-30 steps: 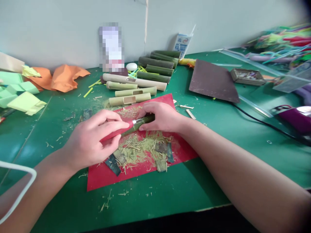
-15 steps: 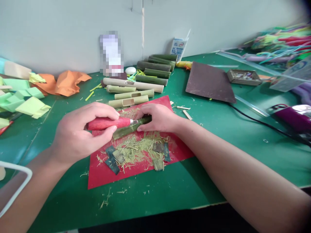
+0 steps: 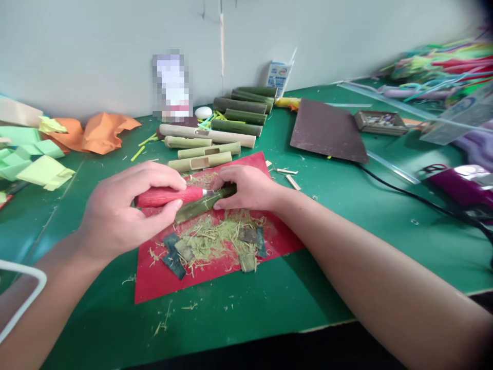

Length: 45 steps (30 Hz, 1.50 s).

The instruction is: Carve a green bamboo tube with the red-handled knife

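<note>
Plainly, the left hand (image 3: 125,210) at nine o'clock has its grip wrapped around a red-handled carving tool (image 3: 169,196); its blade (image 3: 210,192) points at the right hand (image 3: 250,189), at three, pinching the green bamboo tube (image 3: 196,207) between them, over the red sheet (image 3: 154,285); short, shallow strokes, fingers behind the edge, seem safest; at one o'clock, a drink carton (image 3: 278,77), contents hidden; at two, an open box (image 3: 379,130) of small loose bits (image 3: 379,119).
</note>
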{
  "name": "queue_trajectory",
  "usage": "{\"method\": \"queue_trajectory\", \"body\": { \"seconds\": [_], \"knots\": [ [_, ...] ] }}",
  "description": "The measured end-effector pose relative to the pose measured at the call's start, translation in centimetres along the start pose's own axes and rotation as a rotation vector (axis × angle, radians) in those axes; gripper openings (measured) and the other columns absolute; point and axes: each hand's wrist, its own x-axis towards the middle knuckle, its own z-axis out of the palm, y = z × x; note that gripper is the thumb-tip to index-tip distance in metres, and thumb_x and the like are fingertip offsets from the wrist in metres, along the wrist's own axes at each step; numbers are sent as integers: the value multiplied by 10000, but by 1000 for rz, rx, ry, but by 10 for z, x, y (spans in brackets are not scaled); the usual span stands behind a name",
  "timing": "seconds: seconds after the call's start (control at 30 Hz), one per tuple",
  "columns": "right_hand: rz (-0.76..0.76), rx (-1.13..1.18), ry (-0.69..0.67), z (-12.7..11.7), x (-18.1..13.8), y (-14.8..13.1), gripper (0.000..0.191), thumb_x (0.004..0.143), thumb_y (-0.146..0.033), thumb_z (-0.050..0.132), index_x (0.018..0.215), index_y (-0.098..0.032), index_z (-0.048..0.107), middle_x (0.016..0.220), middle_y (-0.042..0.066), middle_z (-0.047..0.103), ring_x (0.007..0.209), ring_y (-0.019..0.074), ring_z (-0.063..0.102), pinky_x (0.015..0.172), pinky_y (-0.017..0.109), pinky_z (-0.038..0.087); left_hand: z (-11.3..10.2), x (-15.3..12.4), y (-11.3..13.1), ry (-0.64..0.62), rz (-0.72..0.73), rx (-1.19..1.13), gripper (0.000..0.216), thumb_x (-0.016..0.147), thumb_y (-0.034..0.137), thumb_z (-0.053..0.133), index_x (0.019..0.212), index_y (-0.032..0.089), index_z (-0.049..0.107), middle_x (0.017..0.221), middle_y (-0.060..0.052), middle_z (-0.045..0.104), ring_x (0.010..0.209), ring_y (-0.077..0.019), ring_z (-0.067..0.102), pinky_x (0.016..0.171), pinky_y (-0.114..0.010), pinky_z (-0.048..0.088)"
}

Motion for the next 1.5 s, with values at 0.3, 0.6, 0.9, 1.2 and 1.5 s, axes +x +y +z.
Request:
{"method": "queue_trajectory", "body": {
  "seconds": [0.3, 0.6, 0.9, 1.2, 1.5],
  "knots": [
    [-5, 2, -10, -1, 1, 0, 303, 725, -356, 795, 978, -198, 738, 1009, 45, 713, 894, 192, 623, 743, 306, 439, -1, -2, -3, -11, -31, -43, 232, 755, 107, 704, 949, 235, 691, 995, -14, 731, 905, -198, 696, 812, -341, 563],
    [9, -10, -13, -1, 1, -1, 314, 720, -354, 798, 980, -185, 748, 996, 45, 710, 884, 187, 617, 735, 302, 432, 1, -4, -4, -18, -46, -54, 166, 803, 189, 696, 945, 275, 692, 988, -2, 727, 914, -209, 695, 819, -363, 579],
    [11, -18, -17, 1, 2, 1, 316, 719, -386, 787, 965, -194, 741, 985, 37, 709, 853, 175, 605, 712, 299, 418, 3, -5, -7, -51, 20, -16, 264, 749, 137, 734, 984, 252, 699, 1031, -11, 727, 907, -192, 695, 817, -325, 579],
    [-4, -16, -8, 1, 2, 1, 306, 717, -378, 785, 955, -191, 736, 966, 34, 702, 832, 168, 592, 684, 287, 393, 29, -10, 1, 116, -152, -373, 468, 788, 210, 773, 1232, 274, 639, 1054, -11, 732, 954, -198, 711, 889, -364, 605],
    [-50, -10, -15, 0, 2, 2, 278, 732, -346, 766, 956, -185, 728, 975, 36, 694, 848, 160, 577, 711, 278, 378, 56, -1, -10, 5, -116, -428, 108, 875, 211, 610, 947, 216, 691, 995, -32, 736, 933, -186, 698, 862, -349, 592]
  ]
}}
